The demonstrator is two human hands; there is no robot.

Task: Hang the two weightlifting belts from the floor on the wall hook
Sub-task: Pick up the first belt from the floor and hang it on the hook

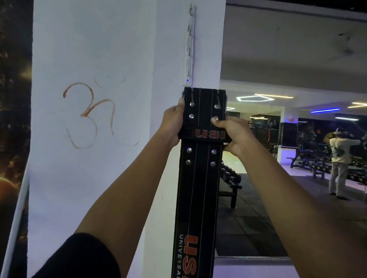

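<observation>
Nearest, a black sleeve point(80, 261) covers the upper left arm at the bottom edge, and both bare forearms reach up and away toward a white pillar point(93, 49). Between them hangs 1 black weightlifting belt point(196, 192), running straight down out of view, with red "USI" and white "UNIVERSAL" lettering low on its strap. Farther up, the left hand point(171, 125) clasps the belt's left edge, thumb laid along it, and the right hand point(231, 135) clasps the right edge, thumb pressed on the front beside a rivet. Both hands are closed on the belt's folded top section, held flat against the pillar's right face. Just above the belt's top edge a white hook strip point(190, 45) runs vertically up the pillar; whether the belt is caught on it cannot be told. Far right, a mirror point(310, 60) reflects the gym and a standing person point(339, 162).
</observation>
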